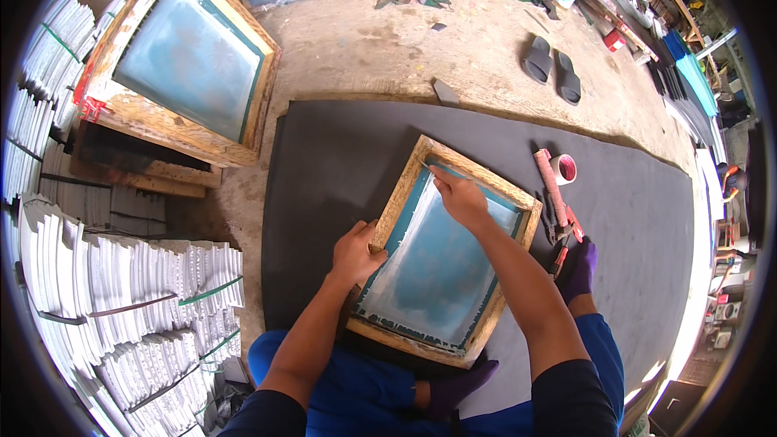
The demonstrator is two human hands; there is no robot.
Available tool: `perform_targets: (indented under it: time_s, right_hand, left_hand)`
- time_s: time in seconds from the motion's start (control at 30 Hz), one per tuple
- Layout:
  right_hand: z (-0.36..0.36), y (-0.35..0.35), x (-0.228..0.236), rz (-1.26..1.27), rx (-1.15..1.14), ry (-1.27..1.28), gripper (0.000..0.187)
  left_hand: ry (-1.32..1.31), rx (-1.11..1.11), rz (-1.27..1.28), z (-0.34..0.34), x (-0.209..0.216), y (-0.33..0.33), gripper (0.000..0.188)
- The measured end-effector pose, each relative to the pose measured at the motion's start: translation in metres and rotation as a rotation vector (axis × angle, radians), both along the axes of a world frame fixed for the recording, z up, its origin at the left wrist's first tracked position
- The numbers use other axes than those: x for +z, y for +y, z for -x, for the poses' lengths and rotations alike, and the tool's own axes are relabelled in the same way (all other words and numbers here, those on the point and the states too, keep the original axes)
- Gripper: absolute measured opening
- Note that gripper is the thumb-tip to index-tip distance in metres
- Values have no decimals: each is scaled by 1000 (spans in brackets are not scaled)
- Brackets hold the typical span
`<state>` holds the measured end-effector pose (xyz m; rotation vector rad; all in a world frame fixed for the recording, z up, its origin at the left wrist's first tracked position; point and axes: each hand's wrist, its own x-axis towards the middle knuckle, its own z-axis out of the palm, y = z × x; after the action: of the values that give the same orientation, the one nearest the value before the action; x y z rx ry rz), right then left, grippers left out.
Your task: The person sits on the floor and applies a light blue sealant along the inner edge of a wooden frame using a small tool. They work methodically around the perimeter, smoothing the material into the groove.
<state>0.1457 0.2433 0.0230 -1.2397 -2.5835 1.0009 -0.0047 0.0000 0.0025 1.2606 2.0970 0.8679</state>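
A wooden screen-printing frame [477, 340] with blue-grey mesh lies tilted on a black sheet, its near end by my legs. My left hand [356, 255] is closed around its left rail, thumb over the top edge. Inside the far left corner, my right hand [460, 197] is closed with the fingertips at the mesh border; anything held there is too small to make out. Dark green strips edge the mesh [437, 251], and a whitish haze runs along its left side.
Right of the frame lie a tape roll [563, 168], a reddish wrapped rod [551, 186] and red-handled tools [573, 225]. Bundled white stacks [146, 291] stand at left, below another framed screen [194, 57]. Black slides [550, 69] sit beyond the black sheet [631, 218].
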Motion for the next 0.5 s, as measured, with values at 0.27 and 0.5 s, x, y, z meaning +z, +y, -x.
perform_targets:
  time_s: [0.27, 0.5]
  right_hand:
    - [10, 31, 41, 1181, -469, 84, 44]
    - [-18, 12, -8, 124, -40, 180, 37]
  left_hand:
    - [24, 2, -12, 0, -4, -2, 67]
    - [32, 1, -49, -2, -1, 2, 67]
